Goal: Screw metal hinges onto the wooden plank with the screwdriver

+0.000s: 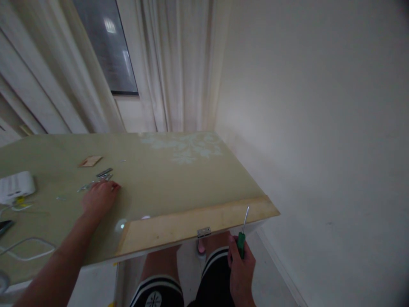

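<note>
My right hand (242,270) is wrapped around the green handle of a screwdriver (241,243), its metal shaft pointing up beside the table's front edge. My left hand (100,197) reaches across the table to a small pile of metal hardware (105,176), which looks like screws and a hinge. Its fingers are curled together; whatever lies between them is too small to make out. A metal hinge (203,232) sits at the front edge of a long light wooden board (179,224), near my knees. The board lies along the table edge.
A flat wooden piece (90,161) lies beyond the pile. A white box-shaped device (16,187) with cables (28,241) stands at the left of the table (153,183). A wall (319,128) borders the right side, and curtains (179,64) hang behind.
</note>
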### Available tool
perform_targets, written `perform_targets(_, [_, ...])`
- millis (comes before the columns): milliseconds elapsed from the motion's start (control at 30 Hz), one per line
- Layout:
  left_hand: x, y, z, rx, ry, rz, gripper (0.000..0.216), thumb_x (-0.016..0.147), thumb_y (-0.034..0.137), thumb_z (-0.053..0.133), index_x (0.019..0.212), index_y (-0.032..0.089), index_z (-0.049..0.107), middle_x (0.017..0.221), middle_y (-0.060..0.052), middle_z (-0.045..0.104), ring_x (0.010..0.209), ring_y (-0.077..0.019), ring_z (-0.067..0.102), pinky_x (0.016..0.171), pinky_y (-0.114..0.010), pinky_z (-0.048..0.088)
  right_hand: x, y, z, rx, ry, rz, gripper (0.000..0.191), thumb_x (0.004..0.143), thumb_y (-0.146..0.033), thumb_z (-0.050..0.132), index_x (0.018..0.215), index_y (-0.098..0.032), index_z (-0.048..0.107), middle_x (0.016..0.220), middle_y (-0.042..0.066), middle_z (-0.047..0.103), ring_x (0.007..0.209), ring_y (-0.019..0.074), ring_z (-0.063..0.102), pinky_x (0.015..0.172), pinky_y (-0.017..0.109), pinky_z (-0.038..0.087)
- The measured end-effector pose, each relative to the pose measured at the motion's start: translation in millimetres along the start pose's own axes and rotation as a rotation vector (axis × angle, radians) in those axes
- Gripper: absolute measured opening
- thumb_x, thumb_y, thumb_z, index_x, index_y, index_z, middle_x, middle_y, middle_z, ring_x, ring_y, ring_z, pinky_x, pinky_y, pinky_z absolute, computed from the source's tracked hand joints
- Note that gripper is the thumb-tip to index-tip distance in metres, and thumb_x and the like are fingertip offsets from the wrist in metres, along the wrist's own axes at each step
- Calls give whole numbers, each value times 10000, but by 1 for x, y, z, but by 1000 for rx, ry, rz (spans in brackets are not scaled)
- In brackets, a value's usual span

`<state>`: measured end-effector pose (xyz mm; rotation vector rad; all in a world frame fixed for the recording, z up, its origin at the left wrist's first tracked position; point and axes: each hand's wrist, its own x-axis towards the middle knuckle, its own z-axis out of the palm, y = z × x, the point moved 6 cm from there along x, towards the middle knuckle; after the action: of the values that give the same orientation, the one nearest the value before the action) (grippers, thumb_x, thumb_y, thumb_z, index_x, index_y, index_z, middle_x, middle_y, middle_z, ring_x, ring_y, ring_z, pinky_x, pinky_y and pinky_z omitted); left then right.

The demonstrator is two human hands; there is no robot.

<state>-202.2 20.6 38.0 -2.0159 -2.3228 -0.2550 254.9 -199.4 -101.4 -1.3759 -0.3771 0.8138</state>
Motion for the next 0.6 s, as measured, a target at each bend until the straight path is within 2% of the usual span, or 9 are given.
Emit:
perform_targets(133, [-15, 10, -6, -33, 5, 3, 469, 1033, 410, 371, 1137, 141, 741, 1055, -152, 778, 940, -323, 709, 789, -408, 536, -1, -3, -5, -19, 3, -19, 544, 701, -676, 847, 786, -181, 637, 544, -74, 417, 464, 85, 368, 403, 204, 304])
perform_targets(200, [-27, 27, -9, -117, 33, 53, 447, 1037, 431, 390, 1232, 169, 694, 1079, -113, 789, 934, -280, 714, 811, -370, 532, -2, -4, -5, -36, -7, -32, 542, 715, -675, 839, 792, -177, 642, 539, -74, 415, 465, 84, 361, 403, 204, 301])
perform_targets(267, [-43, 56, -19, -283, 139, 188, 444, 1020, 421, 444, 1320, 171, 656, 1051, -98, 795, 988, -271, 703, 905, -376, 521, -3, -3, -2, -43, -14, -39, 543, 722, -677, 833, 802, -174, 644, 537, -79, 405, 464, 80, 348, 399, 202, 290])
perform_targets(333, [-64, 92, -27, -385, 217, 356, 428, 1023, 405, 428, 1290, 204, 695, 1087, -97, 789, 1027, -279, 687, 977, -417, 499, -4, -1, 2, -33, -24, -42, 537, 738, -672, 824, 810, -172, 639, 544, -84, 398, 466, 75, 336, 400, 198, 286])
perform_targets(433, [-96, 150, -30, -621, 137, 557, 344, 1024, 406, 482, 1101, 231, 767, 1046, -74, 797, 992, -243, 706, 966, -386, 518, -7, 0, 8, -9, -37, -48, 519, 763, -656, 813, 814, -174, 626, 552, -89, 391, 467, 70, 327, 402, 193, 282])
perform_targets(500, [-115, 182, -29, -769, 91, 606, 276, 1012, 408, 552, 1065, 247, 770, 1027, -50, 803, 971, -218, 721, 919, -345, 543, -9, 1, 8, -1, -29, -49, 520, 763, -658, 811, 816, -177, 622, 542, -93, 382, 460, 70, 320, 396, 194, 272])
perform_targets(600, [-135, 222, -22, -874, -9, 641, 227, 1005, 404, 599, 989, 268, 780, 968, -24, 810, 925, -204, 735, 895, -336, 553, -13, 1, 5, -12, -19, -39, 526, 764, -667, 805, 837, -175, 632, 543, -89, 395, 460, 72, 329, 397, 195, 274])
